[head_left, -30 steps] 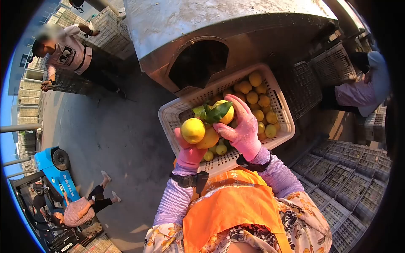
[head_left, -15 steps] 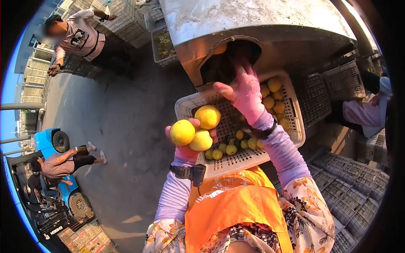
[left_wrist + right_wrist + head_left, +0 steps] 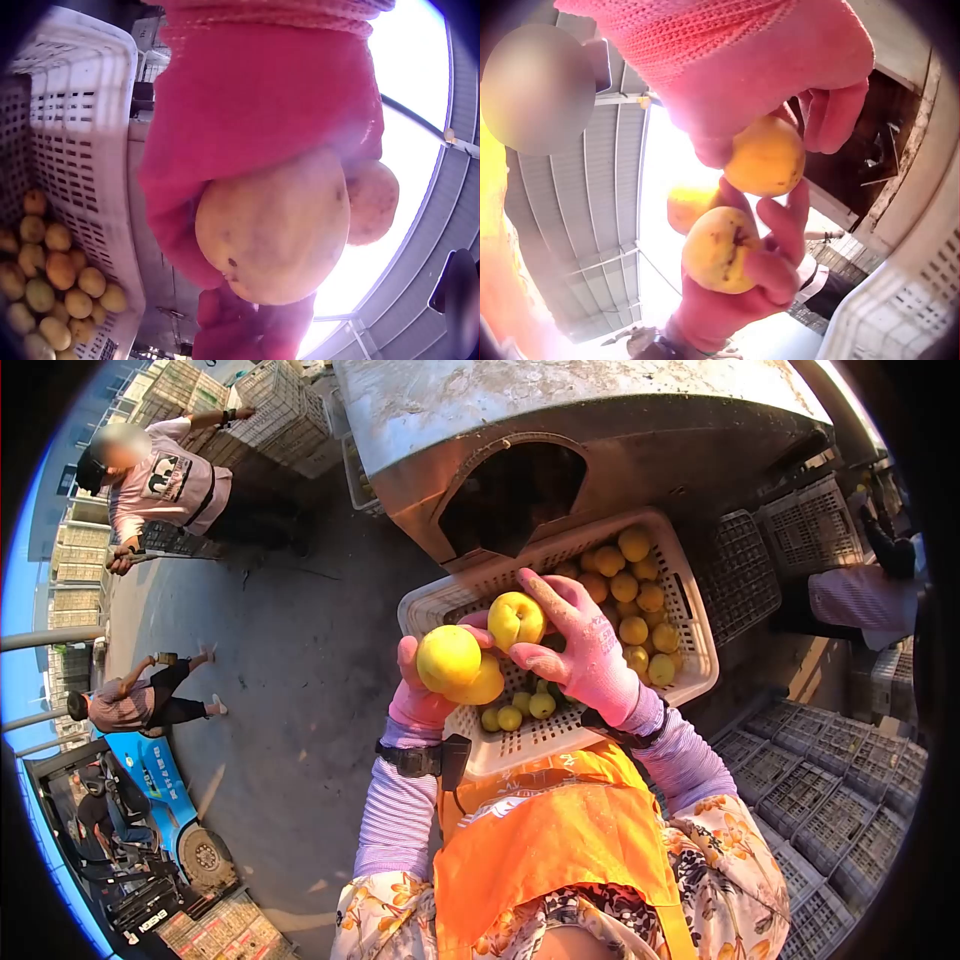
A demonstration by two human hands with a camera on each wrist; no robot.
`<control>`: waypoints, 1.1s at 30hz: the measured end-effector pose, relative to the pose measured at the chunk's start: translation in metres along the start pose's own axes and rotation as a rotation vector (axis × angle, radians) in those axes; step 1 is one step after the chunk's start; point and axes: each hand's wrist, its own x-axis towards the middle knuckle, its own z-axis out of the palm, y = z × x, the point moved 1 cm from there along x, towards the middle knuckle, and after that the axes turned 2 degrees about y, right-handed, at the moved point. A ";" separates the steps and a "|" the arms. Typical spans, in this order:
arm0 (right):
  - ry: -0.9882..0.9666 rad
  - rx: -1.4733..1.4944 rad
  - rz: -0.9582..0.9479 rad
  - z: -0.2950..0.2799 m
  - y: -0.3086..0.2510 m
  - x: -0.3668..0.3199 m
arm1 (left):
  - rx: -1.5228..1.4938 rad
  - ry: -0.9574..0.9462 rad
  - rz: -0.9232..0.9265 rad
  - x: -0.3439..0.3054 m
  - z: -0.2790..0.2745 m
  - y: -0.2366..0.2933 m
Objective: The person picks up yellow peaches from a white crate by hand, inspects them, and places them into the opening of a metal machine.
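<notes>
Above a white plastic crate (image 3: 707,660), both pink-gloved hands are close together. My left hand (image 3: 418,705) holds two yellow peaches (image 3: 447,658), one overlapping the other. Thumb and fingers of my right hand (image 3: 595,660) grip a third peach (image 3: 517,620), its crease facing up, beside the left fingertips. In the right wrist view this peach (image 3: 766,157) sits under the right fingers, with the left hand (image 3: 727,315) around its own fruit below. Dark spots mark a peach (image 3: 274,229) in the left wrist view.
More peaches (image 3: 625,595) lie in the crate's right side, with smaller greenish fruit (image 3: 520,710) along the near wall. A metal housing (image 3: 600,450) with a dark opening (image 3: 515,495) stands behind it. Stacked crates (image 3: 830,790) are at right; people and a blue forklift (image 3: 155,790) are at left.
My right hand reached to the dark opening half a second ago and is now back beside the left, gripping a peach. The leaf seen earlier is gone from the hands. A person at left walked.
</notes>
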 end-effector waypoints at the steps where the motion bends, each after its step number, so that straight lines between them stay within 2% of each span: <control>1: 0.020 0.087 0.122 0.006 -0.002 -0.005 | -0.033 0.032 -0.020 0.001 -0.001 -0.001; 5: 0.152 0.056 0.135 0.024 0.004 -0.008 | 0.073 0.113 0.022 0.006 0.013 0.005; 9: 0.300 -0.214 0.058 0.036 0.012 0.014 | 0.082 0.276 0.056 0.011 0.021 0.000; 10: 0.367 -0.269 0.031 0.042 0.024 0.027 | 0.061 0.302 0.038 0.011 0.017 -0.001; 16: 0.477 -0.682 -0.080 0.081 0.120 0.118 | -0.065 0.392 -0.077 0.022 0.008 0.002; 18: 0.226 -0.637 0.109 0.072 0.104 0.139 | -0.088 0.437 -0.110 0.024 0.014 0.005; 20: 0.191 -0.496 0.082 0.053 0.074 0.135 | -0.074 0.465 -0.131 0.024 0.020 0.008; 22: 0.342 -0.269 -0.172 0.035 0.034 0.089 | -0.081 0.487 -0.152 0.026 0.027 0.010; 23: 0.122 -0.158 -0.089 0.029 0.017 0.064 | -0.067 0.488 -0.120 0.031 0.027 0.006; 24: 0.009 -0.178 -0.124 0.029 0.002 0.046 | -0.054 0.490 -0.092 0.036 0.025 0.000; 25: 0.058 0.014 -0.067 0.039 0.007 0.033 | -0.039 0.491 -0.072 0.038 0.026 -0.003; 27: 0.052 -0.136 -0.077 0.033 0.011 0.032 | 0.073 0.356 -0.078 0.038 0.024 -0.002; 29: 0.195 -0.347 -0.105 0.038 0.025 0.046 | 0.155 0.278 -0.089 0.040 0.003 -0.009; 31: 0.350 -0.540 -0.154 0.051 0.059 0.076 | 0.471 0.271 0.049 0.038 -0.008 -0.012; 32: 0.432 -0.621 -0.184 0.064 0.084 0.098 | 0.707 0.238 0.203 0.037 -0.004 -0.011; 33: 0.513 -0.697 -0.209 0.073 0.099 0.114 | 0.687 0.235 0.246 0.035 -0.005 -0.011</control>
